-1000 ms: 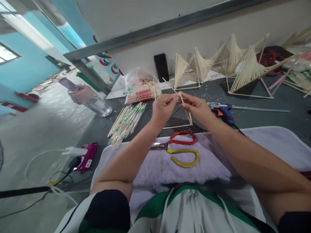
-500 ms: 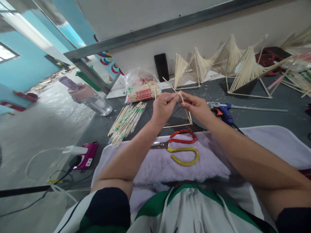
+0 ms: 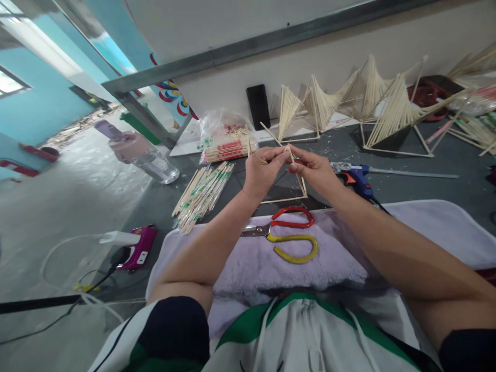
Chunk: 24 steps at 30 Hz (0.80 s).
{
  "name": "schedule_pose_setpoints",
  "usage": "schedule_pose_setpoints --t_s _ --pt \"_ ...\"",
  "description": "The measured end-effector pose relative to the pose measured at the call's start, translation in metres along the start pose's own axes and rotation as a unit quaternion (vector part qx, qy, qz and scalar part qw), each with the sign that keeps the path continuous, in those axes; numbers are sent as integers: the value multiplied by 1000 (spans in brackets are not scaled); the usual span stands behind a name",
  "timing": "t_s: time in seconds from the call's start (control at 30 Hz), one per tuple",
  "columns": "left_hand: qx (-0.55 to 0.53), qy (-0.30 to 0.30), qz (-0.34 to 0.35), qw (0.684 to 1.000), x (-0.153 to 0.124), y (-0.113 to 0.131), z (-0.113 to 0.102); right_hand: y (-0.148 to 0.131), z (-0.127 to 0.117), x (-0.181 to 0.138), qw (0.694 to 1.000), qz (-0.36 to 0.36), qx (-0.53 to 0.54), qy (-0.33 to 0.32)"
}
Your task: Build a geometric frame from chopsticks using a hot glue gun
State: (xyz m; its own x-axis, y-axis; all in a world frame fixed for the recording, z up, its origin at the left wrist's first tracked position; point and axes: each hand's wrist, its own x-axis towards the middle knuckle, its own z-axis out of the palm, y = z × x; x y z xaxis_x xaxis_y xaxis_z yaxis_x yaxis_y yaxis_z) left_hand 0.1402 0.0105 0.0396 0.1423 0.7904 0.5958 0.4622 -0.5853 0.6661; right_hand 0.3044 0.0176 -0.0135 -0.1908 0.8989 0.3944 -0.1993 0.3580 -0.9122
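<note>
A frame of thin wooden sticks (image 3: pixel 284 199) stands on the dark table, partly hidden behind my hands. At its upper joint, my left hand (image 3: pixel 260 168) pinches the sticks between thumb and forefinger. My right hand (image 3: pixel 311 166) grips the same joint from the other side, its fingertips touching or nearly touching the left ones. One stick pokes out up and to the left past my fingers. Just below lie scissors (image 3: pixel 292 248) with one red and one yellow handle, on a lilac towel (image 3: pixel 240 274). A blue glue gun (image 3: pixel 360 181) rests right of my right hand.
Wrapped chopsticks (image 3: pixel 203 194) and a bag of sticks (image 3: pixel 228 147) lie to the left, near a water bottle (image 3: pixel 143 157). A phone (image 3: pixel 258 107) leans on the wall. Stick models (image 3: pixel 395 113) line the back right. A magenta power socket (image 3: pixel 141 248) sits at the left edge.
Almost nothing differs. Both hands keep hold of the stick joint in the same place; the view has shifted very slightly.
</note>
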Motion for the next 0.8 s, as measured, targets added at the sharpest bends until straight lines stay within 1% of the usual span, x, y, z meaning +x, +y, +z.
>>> schedule_pose_setpoints --t_s 0.23,0.5,0.63,0.7,0.8 --pt "-36 -4 -38 999 0 -1 2 0 0 0 1000 9 7 1" --pt "-41 1 -85 996 3 3 3 5 1 2 1000 18 14 5" --pt "-51 -13 -107 993 5 5 2 3 0 1 1000 17 15 9" --pt "-55 -18 -113 992 5 6 2 3 0 1 1000 17 14 11" --pt "-61 -19 -101 993 2 5 3 4 -1 2 1000 18 8 12"
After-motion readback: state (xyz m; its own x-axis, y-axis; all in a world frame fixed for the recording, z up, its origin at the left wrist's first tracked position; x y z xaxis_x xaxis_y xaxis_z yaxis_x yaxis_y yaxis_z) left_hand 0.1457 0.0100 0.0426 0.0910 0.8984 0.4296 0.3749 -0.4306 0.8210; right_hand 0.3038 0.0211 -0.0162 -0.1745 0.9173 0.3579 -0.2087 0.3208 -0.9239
